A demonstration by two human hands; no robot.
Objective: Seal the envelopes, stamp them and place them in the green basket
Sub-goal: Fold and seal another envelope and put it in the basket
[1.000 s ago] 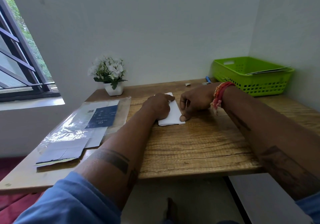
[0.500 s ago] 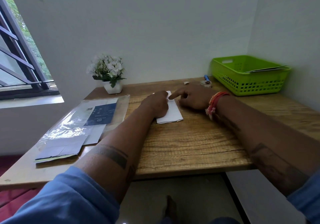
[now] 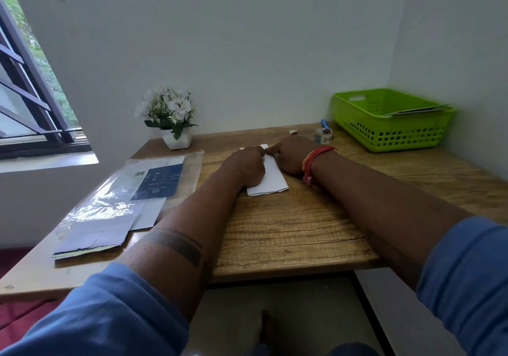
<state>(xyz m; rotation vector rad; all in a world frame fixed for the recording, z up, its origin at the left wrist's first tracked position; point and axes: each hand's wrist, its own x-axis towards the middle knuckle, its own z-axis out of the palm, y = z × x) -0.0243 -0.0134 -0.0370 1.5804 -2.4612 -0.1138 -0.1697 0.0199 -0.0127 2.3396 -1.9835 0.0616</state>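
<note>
Two hazards stand out: the flat white paper envelope [image 3: 270, 175], mid-table, may skew or seal crooked if the curled left hand [image 3: 247, 166] pinning its left edge slips while the right hand [image 3: 288, 156], forefinger extended, presses its far corner. Far right, the green slotted plastic basket [image 3: 390, 133] holds earlier envelopes.

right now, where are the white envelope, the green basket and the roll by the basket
white envelope [image 3: 270, 179], head view, bare near half
green basket [image 3: 390, 135], head view, front lattice wall
roll [image 3: 323, 135], head view, its side; looks like tape or stamps
</note>
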